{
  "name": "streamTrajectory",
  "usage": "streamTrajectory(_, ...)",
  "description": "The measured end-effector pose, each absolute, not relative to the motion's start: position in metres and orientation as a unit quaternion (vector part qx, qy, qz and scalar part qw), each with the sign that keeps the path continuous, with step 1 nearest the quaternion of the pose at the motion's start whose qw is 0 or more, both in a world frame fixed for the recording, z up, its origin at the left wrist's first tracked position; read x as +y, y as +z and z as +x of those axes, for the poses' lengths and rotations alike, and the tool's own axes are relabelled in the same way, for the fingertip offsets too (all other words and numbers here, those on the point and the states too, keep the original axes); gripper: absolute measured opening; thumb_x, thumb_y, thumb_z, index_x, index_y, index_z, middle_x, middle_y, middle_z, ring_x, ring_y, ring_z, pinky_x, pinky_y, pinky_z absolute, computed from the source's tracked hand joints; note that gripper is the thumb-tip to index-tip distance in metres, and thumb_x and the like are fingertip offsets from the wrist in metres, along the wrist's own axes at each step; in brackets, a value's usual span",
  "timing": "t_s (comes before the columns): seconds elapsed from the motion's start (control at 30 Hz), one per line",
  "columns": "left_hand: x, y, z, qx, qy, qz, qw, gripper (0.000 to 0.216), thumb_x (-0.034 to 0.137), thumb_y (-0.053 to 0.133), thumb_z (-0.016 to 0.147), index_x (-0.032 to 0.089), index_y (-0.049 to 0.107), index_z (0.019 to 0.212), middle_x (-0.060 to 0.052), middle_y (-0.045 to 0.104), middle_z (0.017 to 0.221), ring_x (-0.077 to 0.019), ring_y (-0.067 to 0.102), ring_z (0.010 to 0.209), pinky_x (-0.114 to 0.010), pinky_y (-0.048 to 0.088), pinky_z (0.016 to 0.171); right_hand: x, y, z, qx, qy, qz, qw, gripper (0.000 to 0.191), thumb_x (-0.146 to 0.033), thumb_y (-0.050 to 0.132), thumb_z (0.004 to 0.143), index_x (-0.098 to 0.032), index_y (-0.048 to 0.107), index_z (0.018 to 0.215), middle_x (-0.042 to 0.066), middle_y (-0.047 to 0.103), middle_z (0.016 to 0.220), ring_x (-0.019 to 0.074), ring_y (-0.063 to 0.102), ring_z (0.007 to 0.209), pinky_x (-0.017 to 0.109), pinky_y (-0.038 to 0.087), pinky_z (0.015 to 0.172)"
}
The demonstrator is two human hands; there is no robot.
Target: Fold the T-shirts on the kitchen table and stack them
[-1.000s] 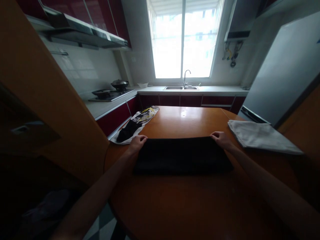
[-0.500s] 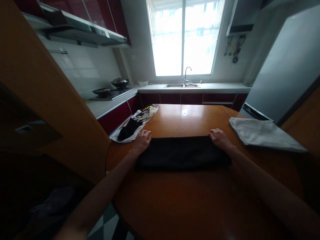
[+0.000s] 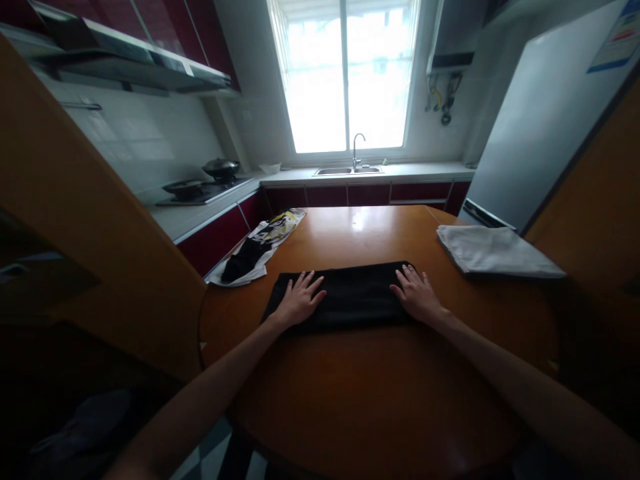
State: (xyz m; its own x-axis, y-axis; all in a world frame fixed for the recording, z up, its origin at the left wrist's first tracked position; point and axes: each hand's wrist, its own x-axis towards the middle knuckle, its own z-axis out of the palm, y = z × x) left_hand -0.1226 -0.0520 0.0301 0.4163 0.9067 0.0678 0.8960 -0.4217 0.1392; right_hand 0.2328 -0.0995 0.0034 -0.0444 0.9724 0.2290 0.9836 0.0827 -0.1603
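A piece of black cloth point(image 3: 357, 297), folded into a long flat rectangle, lies across the wooden table point(image 3: 380, 387). Whether it is a garment I cannot tell. My left hand point(image 3: 300, 300) rests flat on its left part with the fingers spread. On its right end lies my right hand point(image 3: 415, 293), palm down, fingers also apart. Neither hand grips the cloth; both press on its top.
A crumpled black, white and yellow garment point(image 3: 260, 247) lies at the table's left edge. Folded white cloth point(image 3: 493, 250) sits at the right. Beyond are a sink point(image 3: 347, 171), a stove with pans point(image 3: 223, 168) and a fridge point(image 3: 530, 127).
Both hands have let go of the black cloth's far corners. They have moved inward and opened flat on top of it. The camera view has shifted slightly to the right.
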Motion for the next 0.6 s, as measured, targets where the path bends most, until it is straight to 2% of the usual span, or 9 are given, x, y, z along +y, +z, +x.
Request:
streamTrajectory(0.2, -0.054, 0.048, -0.066, 0.493, 0.092, 0.865, 0.025, 0.063, 0.059, 0.032, 0.103, 0.027, 0.040, 0.156, -0.009, 0.030, 0.165, -0.0329, 0.021, 0.154, -0.059, 0.017, 0.122, -0.077, 0.032, 0.198, -0.741, 0.001, -0.650, 0.167, 0.061, -0.045, 0.031, 0.105, -0.011, 0.039, 0.155, 0.018, 0.029, 0.165, 0.0305, 0.021, 0.154, 0.055, 0.019, 0.122)
streamTrajectory(0.43, -0.050, 0.016, -0.036, 0.519, 0.080, 0.850, 0.036, 0.063, 0.061, 0.032, 0.102, 0.031, 0.039, 0.156, -0.006, 0.026, 0.167, -0.0323, 0.017, 0.155, -0.063, 0.015, 0.122, -0.059, 0.006, 0.167, -0.744, 0.040, -0.655, 0.126, 0.063, -0.048, 0.035, 0.104, -0.014, 0.036, 0.157, 0.016, 0.025, 0.166, 0.0290, 0.017, 0.155, 0.055, 0.014, 0.122)
streamTrajectory(0.6, -0.046, 0.010, -0.039, 0.519, 0.074, 0.851, 0.030, 0.065, 0.062, 0.031, 0.101, 0.028, 0.037, 0.157, -0.006, 0.024, 0.168, -0.0324, 0.016, 0.155, -0.064, 0.015, 0.122, -0.063, 0.010, 0.166, -0.742, 0.013, -0.650, 0.164, 0.063, -0.045, 0.033, 0.104, -0.012, 0.035, 0.158, 0.017, 0.024, 0.166, 0.0283, 0.015, 0.155, 0.054, 0.012, 0.123)
